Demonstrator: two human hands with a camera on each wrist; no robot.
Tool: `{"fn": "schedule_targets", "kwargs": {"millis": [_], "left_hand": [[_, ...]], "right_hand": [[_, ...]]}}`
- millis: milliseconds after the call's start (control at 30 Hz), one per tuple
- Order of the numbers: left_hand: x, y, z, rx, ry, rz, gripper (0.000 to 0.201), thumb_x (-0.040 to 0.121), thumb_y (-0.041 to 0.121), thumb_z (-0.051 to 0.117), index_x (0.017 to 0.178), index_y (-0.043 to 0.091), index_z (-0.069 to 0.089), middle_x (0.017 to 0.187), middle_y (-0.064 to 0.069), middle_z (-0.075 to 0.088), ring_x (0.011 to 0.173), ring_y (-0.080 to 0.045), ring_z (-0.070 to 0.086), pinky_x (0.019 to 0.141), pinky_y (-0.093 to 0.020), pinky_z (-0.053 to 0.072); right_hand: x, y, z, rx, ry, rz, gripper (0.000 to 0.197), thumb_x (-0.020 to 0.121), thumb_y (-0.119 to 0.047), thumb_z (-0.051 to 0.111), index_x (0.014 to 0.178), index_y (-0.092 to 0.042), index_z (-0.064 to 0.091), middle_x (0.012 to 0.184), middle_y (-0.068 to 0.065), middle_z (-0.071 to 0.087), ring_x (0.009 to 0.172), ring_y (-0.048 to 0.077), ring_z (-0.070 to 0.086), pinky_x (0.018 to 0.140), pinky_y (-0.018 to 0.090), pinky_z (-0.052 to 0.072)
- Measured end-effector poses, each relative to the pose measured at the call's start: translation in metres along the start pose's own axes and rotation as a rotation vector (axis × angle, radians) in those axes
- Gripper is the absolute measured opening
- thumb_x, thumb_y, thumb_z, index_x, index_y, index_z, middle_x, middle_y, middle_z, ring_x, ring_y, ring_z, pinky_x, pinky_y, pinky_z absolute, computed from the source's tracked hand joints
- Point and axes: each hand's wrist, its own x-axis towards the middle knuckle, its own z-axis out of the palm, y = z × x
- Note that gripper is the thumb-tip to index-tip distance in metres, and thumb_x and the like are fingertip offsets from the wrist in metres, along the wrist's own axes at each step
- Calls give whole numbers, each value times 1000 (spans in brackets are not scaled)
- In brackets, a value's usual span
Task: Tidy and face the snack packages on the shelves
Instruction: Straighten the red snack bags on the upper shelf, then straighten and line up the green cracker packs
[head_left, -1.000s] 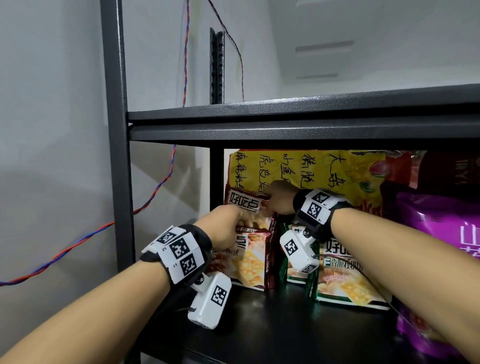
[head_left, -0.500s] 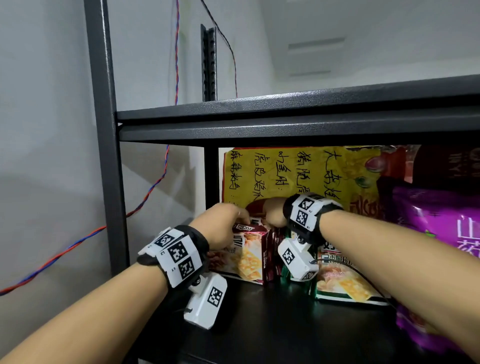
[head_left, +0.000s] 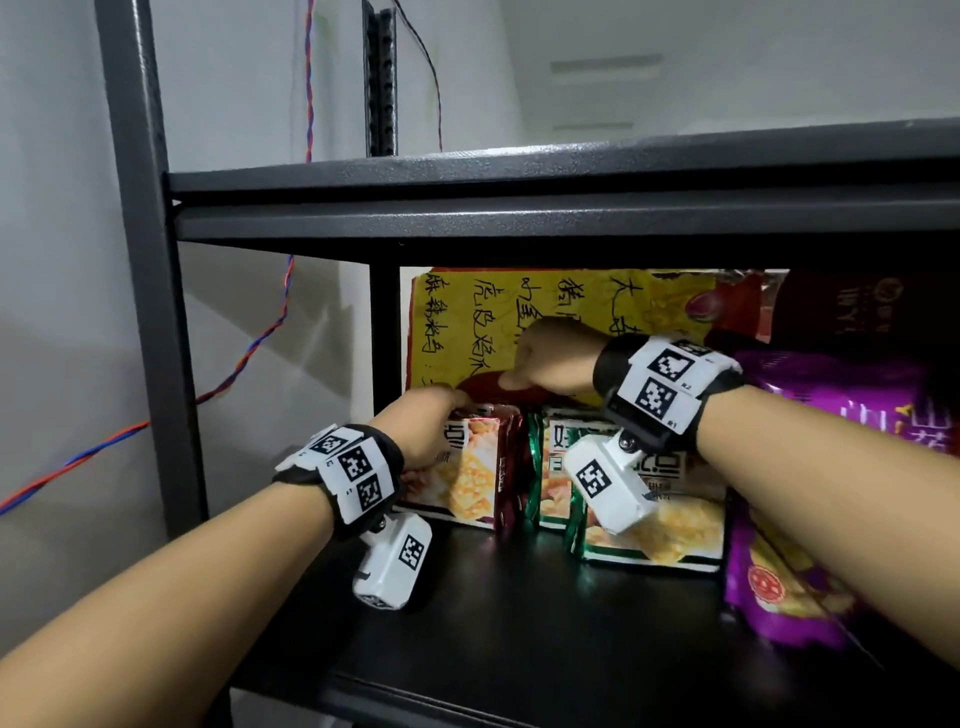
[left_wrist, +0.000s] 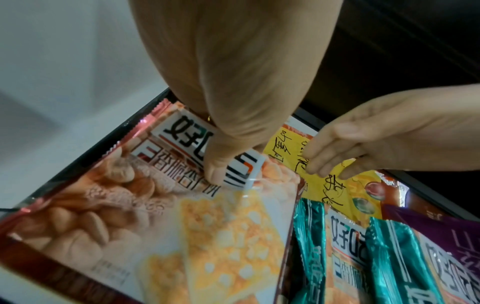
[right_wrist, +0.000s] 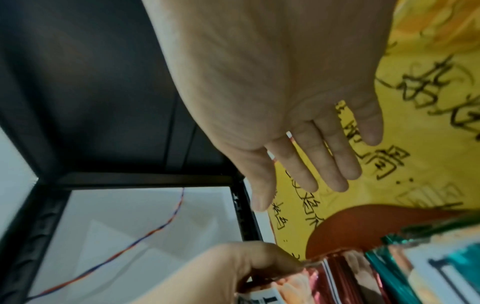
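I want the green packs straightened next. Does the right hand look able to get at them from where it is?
Probably yes. The right hand is open in front of the yellow bag, just above the green packs. Nothing lies between them; the left hand is busy on the red pack beside them.

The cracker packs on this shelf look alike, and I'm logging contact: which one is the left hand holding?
The red-edged pack at the far left: the left hand grips its top edge, thumb on its front. The green-edged packs beside it go untouched.

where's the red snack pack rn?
Head view: red snack pack stands far left on the shelf, gripped by the left hand, green packs right beside it.
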Motion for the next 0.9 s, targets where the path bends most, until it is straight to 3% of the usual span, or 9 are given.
{"fn": "schedule_targets", "kwargs": {"millis": [67,200,333,433,500,600,733,800,900], "left_hand": [[0,4,3,31,14,-23,63,86,0,65,145,16,50,144,-11,54,131,-30,52,109,-35,43],[-4,19,6,82,70,-61,73,86,-2,61,152,20,38,145,-15,47,136,-35,43,115,-50,36],[-16,47,4,-284,330,23,58,85,-11,51,137,14,56,134,-10,59,125,-27,53,104,-34,44],[-30,70,8,-543,374,33,40,92,-6,55,127,11,61,127,-4,64,119,-18,58,104,-30,45],[-39,81,14,-619,315,17,36,92,4,65,127,12,60,123,-1,63,117,-16,57,101,-29,44],[-49,87,22,-616,212,-17,52,86,17,78,132,15,53,123,6,57,115,-10,52,93,-23,35],[-64,92,30,-669,133,-17,78,73,33,89,137,17,47,123,9,56,110,-6,52,91,-22,38],[-70,94,31,-714,140,0,66,68,37,91,121,25,52,112,16,63,101,-5,60,82,-22,47],[-78,90,34,-957,225,-45,43,75,16,87,111,12,63,103,-5,75,98,-25,71,88,-40,56]], "right_hand": [[-19,3,-8,-46,-40,13,47,90,-41,69,62,-12,45,60,1,44,52,16,39,51,28,29],[-52,11,-13,-285,-171,39,49,86,-44,72,63,-9,47,62,1,47,54,15,42,49,26,32],[-72,19,0,-459,-221,66,50,85,-34,76,57,-10,43,59,1,45,52,14,42,46,26,31],[-80,25,14,-485,-179,64,40,89,-15,68,57,-9,44,59,3,43,55,21,46,45,25,33],[-84,28,18,-464,-126,85,32,85,-7,65,60,-9,46,61,3,47,63,26,53,51,27,40],[-88,29,18,-409,-102,122,22,81,-9,72,68,-8,54,67,3,54,68,26,57,60,31,47],[-96,22,13,-305,-26,54,17,81,-15,75,78,-11,58,85,7,59,87,30,60,71,34,43],[-102,14,9,-192,39,-11,17,79,-19,79,89,-13,66,99,5,63,100,30,58,86,40,43],[-116,5,4,112,143,-94,40,80,-28,80,117,-21,68,125,-3,64,120,19,55,108,44,38]]}}
